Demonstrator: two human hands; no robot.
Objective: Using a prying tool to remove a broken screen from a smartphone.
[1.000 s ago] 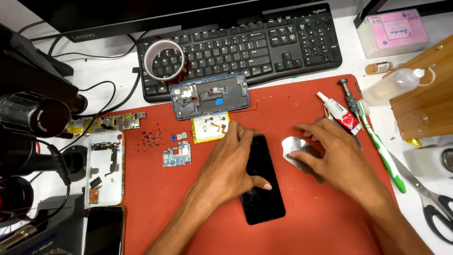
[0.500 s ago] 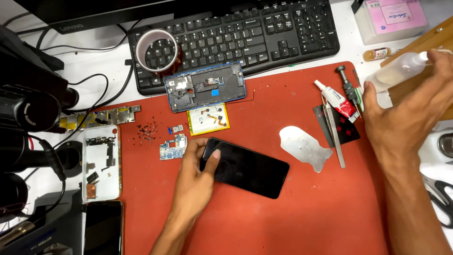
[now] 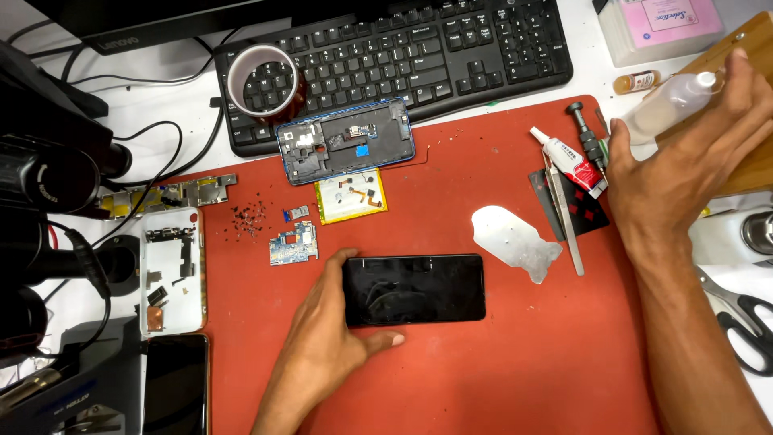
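Since a moment ago the right hand (image 3: pixel 684 161) has left the red mat and closed round the clear plastic squeeze bottle (image 3: pixel 664 109), seemingly lifted. The left hand (image 3: pixel 338 338) still pins the black glass-fronted phone (image 3: pixel 415 290), now turned sideways, between thumb and fingers.

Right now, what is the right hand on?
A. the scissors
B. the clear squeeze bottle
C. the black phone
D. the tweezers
B: the right hand is wrapped around the clear squeeze bottle at the mat's upper right edge, while the left hand holds the black phone flat on the red mat; the scissors and tweezers lie untouched.
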